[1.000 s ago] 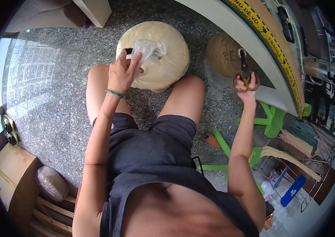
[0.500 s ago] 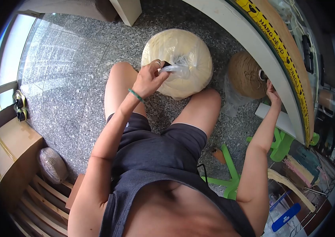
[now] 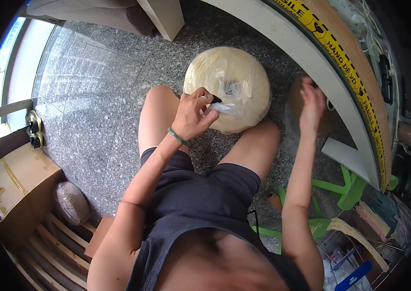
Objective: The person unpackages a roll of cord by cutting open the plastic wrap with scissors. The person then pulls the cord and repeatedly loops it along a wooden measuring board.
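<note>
A big round cream-coloured bundle (image 3: 249, 72), wrapped in clear plastic, rests on the floor in front of my knees. My left hand (image 3: 194, 116) pinches the gathered plastic (image 3: 229, 109) on the bundle's near left side, and a small black object (image 3: 216, 99) shows at its fingertips. My right hand (image 3: 313, 104) is raised over a brown ball of twine (image 3: 327, 121), its fingers blurred and apart, with nothing visible in them. A pale ring shape (image 3: 330, 103) shows beside that hand, partly hidden; the scissors cannot be made out.
A curved table edge with yellow warning tape (image 3: 351, 77) runs along the right. Green stool legs (image 3: 353, 191) and a wire rack stand below it. At the left are a cardboard box (image 3: 21, 179), a wrapped bundle (image 3: 72, 202) and wooden slats (image 3: 60, 242).
My right hand held scissors, moved to the table's edge by the twine ball, then came back left without them in sight. My left hand stays on the plastic. The view has shifted.
</note>
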Demonstrator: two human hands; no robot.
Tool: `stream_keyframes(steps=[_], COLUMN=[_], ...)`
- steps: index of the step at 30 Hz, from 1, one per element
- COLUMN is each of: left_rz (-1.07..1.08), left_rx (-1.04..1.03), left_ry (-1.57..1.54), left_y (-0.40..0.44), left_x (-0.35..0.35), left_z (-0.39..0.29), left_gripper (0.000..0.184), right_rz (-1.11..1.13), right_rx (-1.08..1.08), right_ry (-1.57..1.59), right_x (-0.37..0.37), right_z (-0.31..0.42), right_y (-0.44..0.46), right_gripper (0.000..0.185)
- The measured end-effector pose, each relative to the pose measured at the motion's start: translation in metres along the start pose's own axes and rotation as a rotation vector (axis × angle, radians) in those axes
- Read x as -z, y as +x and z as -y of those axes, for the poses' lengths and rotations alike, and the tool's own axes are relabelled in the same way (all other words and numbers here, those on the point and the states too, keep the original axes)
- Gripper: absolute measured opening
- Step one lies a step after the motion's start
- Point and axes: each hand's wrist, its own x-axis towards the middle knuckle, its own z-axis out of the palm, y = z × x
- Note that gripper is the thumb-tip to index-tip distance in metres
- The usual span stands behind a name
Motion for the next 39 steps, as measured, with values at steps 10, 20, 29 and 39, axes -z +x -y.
stream_keyframes(steps=[10,20,29,39], left_rz=[-0.032,-0.091,0.224,0.119], left_rx=[-0.018,-0.012,-0.210,0.017], left_ry=[0.101,0.006,-0.257,-0.086], left_y=[0.000,-0.011,-0.047,-0.022], left_x=[0.008,0.013,0.038,0.016], left_z=[-0.008,-0.012,-0.002,-0.025], left_gripper=[0.021,0.017,0.037,0.019], right_rz=[0.853,0.539,0.230,0.733], right_rx=[0.655,0.840,0.410,0.537], right_ry=[-0.645,-0.921,-0.872,-0.609], right_x=[-0.113,-0.130,-0.120,-0.115], right_z=[0.034,0.036,0.036,0.028], right_y=[-0.047,-0.032,0.024,-0.103], right_gripper=[0.014,0.008,0.013,0.015])
